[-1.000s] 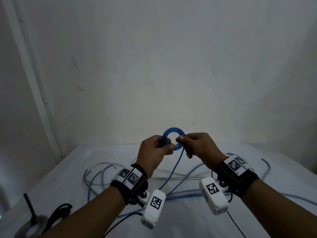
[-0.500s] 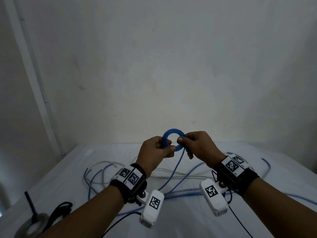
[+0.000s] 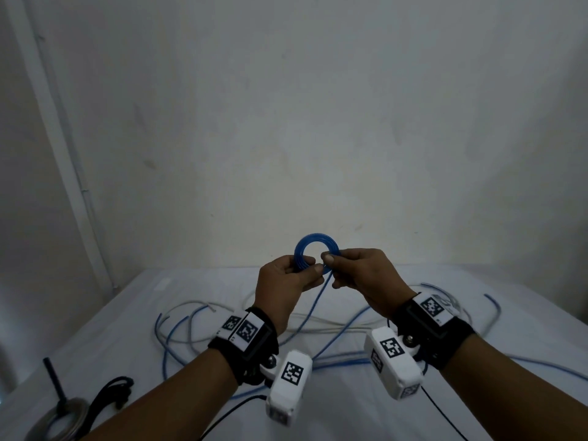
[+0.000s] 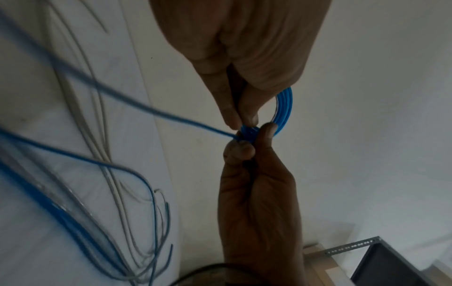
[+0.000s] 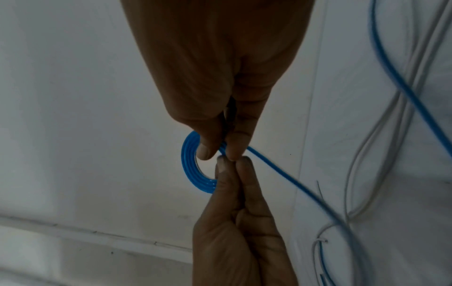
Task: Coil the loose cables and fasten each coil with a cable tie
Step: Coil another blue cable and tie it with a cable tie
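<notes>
A small blue cable coil (image 3: 315, 246) of several tight turns is held up in front of the wall. My left hand (image 3: 307, 265) pinches its lower left between thumb and fingers. My right hand (image 3: 331, 264) pinches its lower right, where the blue tail (image 3: 321, 297) leaves the coil and drops to the table. In the left wrist view the coil (image 4: 286, 108) curves out behind the meeting fingertips. In the right wrist view the coil (image 5: 189, 160) sits left of the fingertips, and the tail (image 5: 281, 174) runs off to the lower right.
Loose blue cables (image 3: 171, 338) and whitish cables (image 3: 334, 326) sprawl over the white-covered table (image 3: 525, 329) under my wrists. A black post on a round base (image 3: 60, 409) and a black cord (image 3: 111, 393) lie at the near left. A plain wall stands close behind.
Both hands have kept their pinch on the coil and lifted it slightly. My right thumb has shifted a little along the ring.
</notes>
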